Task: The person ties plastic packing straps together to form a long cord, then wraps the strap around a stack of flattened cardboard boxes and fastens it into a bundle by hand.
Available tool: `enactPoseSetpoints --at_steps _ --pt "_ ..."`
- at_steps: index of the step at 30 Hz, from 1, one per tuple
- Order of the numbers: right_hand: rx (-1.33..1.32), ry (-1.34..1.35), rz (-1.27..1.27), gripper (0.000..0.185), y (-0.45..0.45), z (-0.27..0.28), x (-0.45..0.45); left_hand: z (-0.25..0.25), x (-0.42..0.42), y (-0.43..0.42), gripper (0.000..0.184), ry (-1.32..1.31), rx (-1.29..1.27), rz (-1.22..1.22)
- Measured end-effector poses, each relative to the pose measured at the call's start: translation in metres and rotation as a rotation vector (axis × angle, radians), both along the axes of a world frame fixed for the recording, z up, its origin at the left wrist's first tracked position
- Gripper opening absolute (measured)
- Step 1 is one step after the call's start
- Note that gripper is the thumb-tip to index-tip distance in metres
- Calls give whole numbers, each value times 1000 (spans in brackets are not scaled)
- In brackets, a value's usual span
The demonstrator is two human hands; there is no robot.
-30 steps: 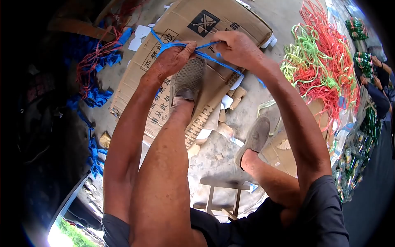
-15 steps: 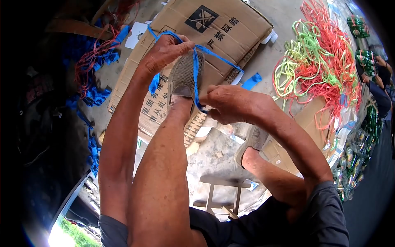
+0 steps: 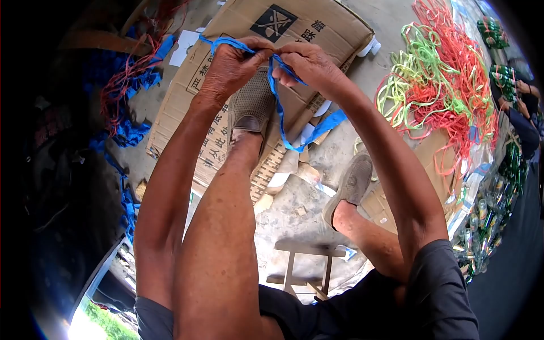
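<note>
A blue strap (image 3: 281, 122) runs over a stack of flattened cardboard (image 3: 317, 25) with dark printed characters. My left hand (image 3: 235, 67) pinches the strap above the toe of my shoe (image 3: 253, 102), which presses on the cardboard. My right hand (image 3: 310, 67) meets it fingertip to fingertip, closed on the same strap. Below the hands a loop of strap hangs down and trails off to the right. The exact crossing of the strap is hidden by my fingers.
Tangled red and green straps (image 3: 439, 79) lie on the floor at the right, near green bottles (image 3: 487, 221). Blue and red scraps (image 3: 127, 133) are at the left. A small wooden stool (image 3: 309, 249) stands below. Another person (image 3: 524, 113) shows at the far right.
My right hand has moved up and left from the lower part of the strap to meet my left hand. The strap's loop now hangs loose below. My left hand has barely moved.
</note>
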State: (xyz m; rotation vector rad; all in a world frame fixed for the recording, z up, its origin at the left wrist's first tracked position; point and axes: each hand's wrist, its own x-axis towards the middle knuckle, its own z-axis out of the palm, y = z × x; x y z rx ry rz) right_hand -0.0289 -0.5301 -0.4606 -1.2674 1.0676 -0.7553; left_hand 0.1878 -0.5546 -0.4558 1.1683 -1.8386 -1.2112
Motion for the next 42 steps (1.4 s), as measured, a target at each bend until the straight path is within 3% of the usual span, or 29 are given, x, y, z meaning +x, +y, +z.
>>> enactPoseSetpoints --at_steps 2,5,9,12,15,19,20,22,24,26,32,35,38,42 --pt "209 -143 57 31 -1 -1 -4 -7 0 -2 15 66 -23 -40" --pt "314 -238 133 32 -2 -4 -7 -6 -4 -2 14 69 -95 -75" --pt "402 -164 120 31 1 12 -5 0 -5 0 14 13 -129 -84" --pt "215 -11 156 29 -4 5 -10 0 -3 4 16 82 -75 -51" --pt "-409 724 201 28 -18 16 -17 1 1 4 18 116 4 0" --pt "-749 1018 101 23 -21 56 -21 4 -1 2 19 103 25 45" --pt "-893 915 27 16 -22 61 -23 6 -2 3 19 88 36 64" --pt "-637 1104 197 16 -18 119 -15 6 -1 1 19 84 58 32" --pt "-544 1241 310 14 -14 141 -15 7 0 0 19 90 64 9" --pt "-627 1338 372 9 -12 144 -29 6 1 -1 19 108 55 -2" --pt "-872 1361 259 12 2 150 -98 6 1 6 15 126 75 63" --pt "-831 1443 196 13 7 169 -124 5 3 4 17 76 93 42" --pt "-492 1311 255 14 8 194 -144 6 5 3 17 -34 108 38" --pt "-403 1194 261 18 19 226 -150 5 5 -1 13 -5 100 7"
